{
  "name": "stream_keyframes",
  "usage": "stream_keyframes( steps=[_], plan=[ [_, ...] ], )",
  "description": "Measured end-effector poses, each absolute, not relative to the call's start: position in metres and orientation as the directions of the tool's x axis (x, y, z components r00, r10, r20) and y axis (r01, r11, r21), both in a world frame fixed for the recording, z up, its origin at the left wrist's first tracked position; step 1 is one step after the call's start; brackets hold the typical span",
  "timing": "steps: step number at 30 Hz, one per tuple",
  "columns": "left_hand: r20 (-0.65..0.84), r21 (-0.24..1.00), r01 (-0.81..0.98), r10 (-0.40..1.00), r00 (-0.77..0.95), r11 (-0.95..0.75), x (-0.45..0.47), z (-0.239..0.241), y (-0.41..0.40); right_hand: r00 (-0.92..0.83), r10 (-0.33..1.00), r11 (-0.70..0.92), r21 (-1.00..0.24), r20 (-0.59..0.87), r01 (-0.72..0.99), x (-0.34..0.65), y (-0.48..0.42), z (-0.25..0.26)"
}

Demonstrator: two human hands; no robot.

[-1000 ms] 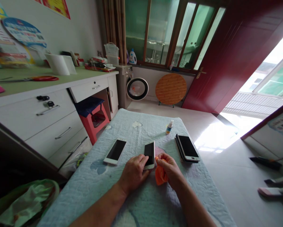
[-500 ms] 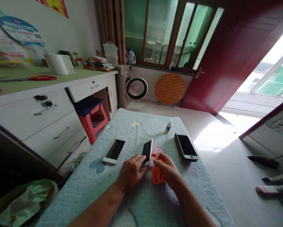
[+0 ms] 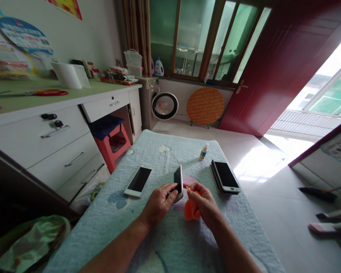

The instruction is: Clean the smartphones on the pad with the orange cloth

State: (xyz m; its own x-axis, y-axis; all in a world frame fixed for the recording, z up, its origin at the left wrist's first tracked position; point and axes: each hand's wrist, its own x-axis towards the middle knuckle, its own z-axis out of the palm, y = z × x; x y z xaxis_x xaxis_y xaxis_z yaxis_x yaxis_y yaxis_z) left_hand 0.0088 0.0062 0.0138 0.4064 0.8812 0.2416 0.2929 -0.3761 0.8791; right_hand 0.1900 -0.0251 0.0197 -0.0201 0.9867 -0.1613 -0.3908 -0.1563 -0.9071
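Note:
My left hand (image 3: 160, 203) grips the lower end of a smartphone (image 3: 178, 178), which stands tilted on edge with its dark screen facing left. Close to the phone's right edge, my right hand (image 3: 203, 199) pinches an orange cloth (image 3: 191, 208) that hangs down below the fingers. Flat on the cloth-covered table to the left lies a white smartphone (image 3: 139, 181), dark screen up. A stack of phones (image 3: 226, 177) rests at the right side. Behind it stands a small spray bottle (image 3: 203, 152) with a clear cap.
A pale blue quilted cover (image 3: 170, 242) lies over the table. To the left are a red stool (image 3: 116, 146), a white drawer desk (image 3: 59, 132) and a lined bin (image 3: 30, 242). A washing machine (image 3: 150, 98) with its door open stands at the back.
The phone in my left hand has turned more edge-on, and the left thumb now lies along its lower end. My right hand with the orange cloth has shifted slightly right.

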Motion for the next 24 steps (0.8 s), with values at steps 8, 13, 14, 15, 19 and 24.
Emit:
stream_keyframes(
  steps=[8, 13, 14, 15, 19, 24],
  plan=[
    [0.288, 0.901, 0.218, 0.893, 0.345, -0.374, 0.005, 0.020, 0.007, -0.105, 0.990, -0.121, -0.955, -0.096, -0.271, 0.188, -0.027, 0.018],
    [0.309, 0.880, 0.277, 0.908, 0.283, -0.385, 0.000, 0.021, 0.011, -0.175, 0.980, -0.131, -0.973, -0.097, -0.192, 0.180, -0.028, 0.018],
    [0.304, 0.881, 0.285, 0.914, 0.269, -0.377, -0.001, 0.020, 0.011, -0.183, 0.978, -0.135, -0.975, -0.102, -0.176, 0.180, -0.028, 0.018],
    [0.300, 0.883, 0.290, 0.919, 0.255, -0.369, -0.001, 0.019, 0.012, -0.186, 0.977, -0.134, -0.978, -0.104, -0.158, 0.179, -0.028, 0.018],
    [0.260, 0.910, 0.270, 0.941, 0.218, -0.314, 0.000, 0.017, 0.012, -0.156, 0.983, -0.105, -0.992, -0.093, -0.073, 0.180, -0.028, 0.016],
    [0.155, 0.965, 0.178, 0.968, 0.198, -0.191, -0.002, 0.012, 0.013, -0.118, 0.987, -0.111, -0.993, -0.106, -0.041, 0.180, -0.025, 0.014]
  ],
)
